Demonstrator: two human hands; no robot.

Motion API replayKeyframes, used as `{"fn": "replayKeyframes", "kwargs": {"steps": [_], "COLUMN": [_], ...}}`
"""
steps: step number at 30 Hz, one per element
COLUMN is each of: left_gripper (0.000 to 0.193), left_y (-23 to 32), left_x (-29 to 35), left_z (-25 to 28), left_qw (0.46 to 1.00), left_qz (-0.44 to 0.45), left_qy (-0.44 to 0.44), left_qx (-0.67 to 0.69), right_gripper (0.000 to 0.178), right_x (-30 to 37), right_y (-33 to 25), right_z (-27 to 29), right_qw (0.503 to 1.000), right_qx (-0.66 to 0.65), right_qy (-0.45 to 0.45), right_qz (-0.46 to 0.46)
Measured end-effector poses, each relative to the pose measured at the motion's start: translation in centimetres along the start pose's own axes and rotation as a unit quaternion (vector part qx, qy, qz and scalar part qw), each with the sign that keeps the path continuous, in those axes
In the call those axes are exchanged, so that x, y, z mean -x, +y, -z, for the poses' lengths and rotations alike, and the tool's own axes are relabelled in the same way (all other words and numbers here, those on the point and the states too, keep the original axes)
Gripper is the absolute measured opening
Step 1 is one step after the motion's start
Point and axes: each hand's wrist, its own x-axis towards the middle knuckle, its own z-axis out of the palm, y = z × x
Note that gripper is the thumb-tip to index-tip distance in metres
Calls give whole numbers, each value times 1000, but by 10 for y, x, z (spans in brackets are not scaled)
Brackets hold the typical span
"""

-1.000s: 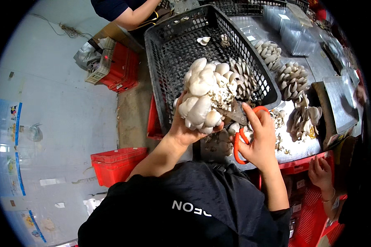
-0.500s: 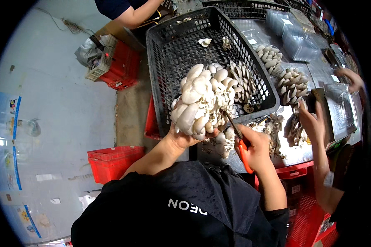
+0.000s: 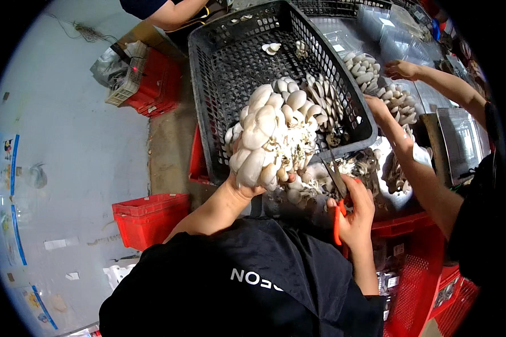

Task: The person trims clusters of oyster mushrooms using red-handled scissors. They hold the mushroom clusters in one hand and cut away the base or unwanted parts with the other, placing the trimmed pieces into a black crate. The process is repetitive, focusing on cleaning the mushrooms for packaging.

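Note:
A big cluster of pale oyster mushrooms (image 3: 261,132) rests in my left hand (image 3: 247,185), which grips it from below over the near end of a black plastic crate (image 3: 371,126). The cut, stem side of the cluster faces right. My right hand (image 3: 357,210) holds orange-handled scissors (image 3: 336,178), their blades parted and pointing up, a little apart from the cluster. Inside the crate, a darker mushroom cluster (image 3: 326,104) and a few small pieces (image 3: 271,48) lie on the mesh bottom. Trimmed mushroom bits (image 3: 301,194) lie on the table below the crate.
At right, a co-worker's hand (image 3: 402,70) reaches over mushroom clusters (image 3: 399,101); the other arm (image 3: 399,140) extends to the crate rim. Clear plastic trays (image 3: 399,45) are stacked at the back. Red crates (image 3: 152,219) stand on the floor at left.
My right hand has drawn the scissors away from the cluster, and the blades have opened. The co-worker's arms have moved in toward the crate and the mushrooms beside it.

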Motion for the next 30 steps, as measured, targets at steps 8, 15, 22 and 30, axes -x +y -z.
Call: {"fn": "replayKeyframes", "kwargs": {"steps": [8, 15, 22, 30], "left_gripper": [75, 79, 69, 54], "left_y": [4, 15, 15, -22], "left_x": [10, 20, 7, 11], "left_z": [-3, -2, -10, -2], "left_qw": [1000, 998, 953, 996], "left_qz": [-19, -29, 153, 44], "left_qy": [7, -12, -64, 77], "left_qx": [1, 57, 252, -4], "right_gripper": [48, 49, 28, 46], "right_x": [-10, 62, 67, -55], "right_y": [-16, 81, 83, -48], "right_z": [-9, -20, -32, 8], "right_qw": [995, 952, 898, 972], "right_qx": [53, 214, 294, 19], "right_qy": [7, -152, -322, 18], "right_qz": [83, 157, 61, 232]}}
